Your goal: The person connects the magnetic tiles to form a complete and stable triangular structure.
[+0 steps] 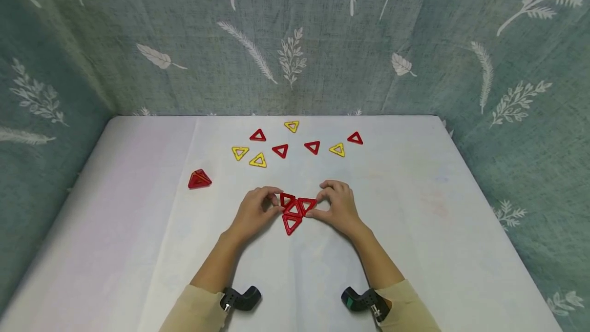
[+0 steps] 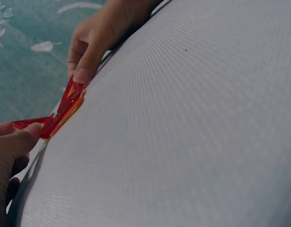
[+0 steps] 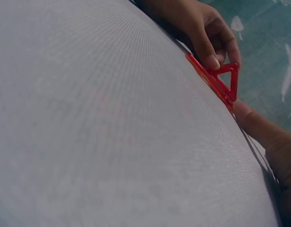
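In the head view, several red magnetic triangle tiles meet edge to edge: a middle tile has one on its left, one on its right and a lower tile pointing toward the person. My left hand pinches the left red tile between thumb and finger. Opposite it, my right hand pinches the right red tile. Both side tiles look tilted up from the table; in the right wrist view the left hand's tile stands raised. The left wrist view shows both thumbs against red tiles.
A red pyramid of triangle tiles sits to the left on the white table. Beyond the hands lie scattered loose triangles, among them a yellow tile and a red tile. Green leaf-patterned cloth rises behind the table.
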Action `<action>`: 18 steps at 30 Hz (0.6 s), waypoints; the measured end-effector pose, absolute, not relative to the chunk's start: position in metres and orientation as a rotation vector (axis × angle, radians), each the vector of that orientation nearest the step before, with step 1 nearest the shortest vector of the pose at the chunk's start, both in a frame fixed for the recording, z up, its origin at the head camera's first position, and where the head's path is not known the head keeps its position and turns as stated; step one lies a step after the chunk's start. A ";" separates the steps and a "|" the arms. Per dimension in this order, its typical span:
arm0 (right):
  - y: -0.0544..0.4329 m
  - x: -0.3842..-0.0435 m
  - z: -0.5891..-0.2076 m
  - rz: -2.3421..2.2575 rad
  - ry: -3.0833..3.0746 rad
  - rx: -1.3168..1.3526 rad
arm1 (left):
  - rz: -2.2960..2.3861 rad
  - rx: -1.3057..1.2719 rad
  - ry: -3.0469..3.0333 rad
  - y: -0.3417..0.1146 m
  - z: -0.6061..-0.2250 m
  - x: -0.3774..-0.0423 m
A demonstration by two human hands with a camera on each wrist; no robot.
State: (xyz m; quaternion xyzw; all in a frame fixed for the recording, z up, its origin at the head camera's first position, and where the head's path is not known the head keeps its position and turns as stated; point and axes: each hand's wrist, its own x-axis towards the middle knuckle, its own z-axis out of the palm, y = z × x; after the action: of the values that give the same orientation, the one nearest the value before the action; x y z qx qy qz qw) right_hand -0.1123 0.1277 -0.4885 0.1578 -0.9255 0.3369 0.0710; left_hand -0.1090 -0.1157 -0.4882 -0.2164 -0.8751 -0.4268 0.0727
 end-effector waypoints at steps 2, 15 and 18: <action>0.128 -0.113 -0.489 1.016 -2.770 0.493 | -1.285 -0.640 -2.625 -0.116 -0.488 -0.109; 0.129 -0.112 -0.490 1.057 -2.631 0.625 | -1.139 -0.747 -2.612 -0.115 -0.488 -0.110; 0.129 -0.111 -0.490 1.094 -2.600 0.660 | -1.105 -0.751 -2.621 -0.116 -0.487 -0.109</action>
State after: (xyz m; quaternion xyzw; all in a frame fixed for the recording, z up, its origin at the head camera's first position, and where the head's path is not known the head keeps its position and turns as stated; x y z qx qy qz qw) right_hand -0.1112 0.1289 -0.4896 0.2260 -0.8908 0.3748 0.1221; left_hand -0.1089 -0.1160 -0.4869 -0.2539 -0.8865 -0.3737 0.0999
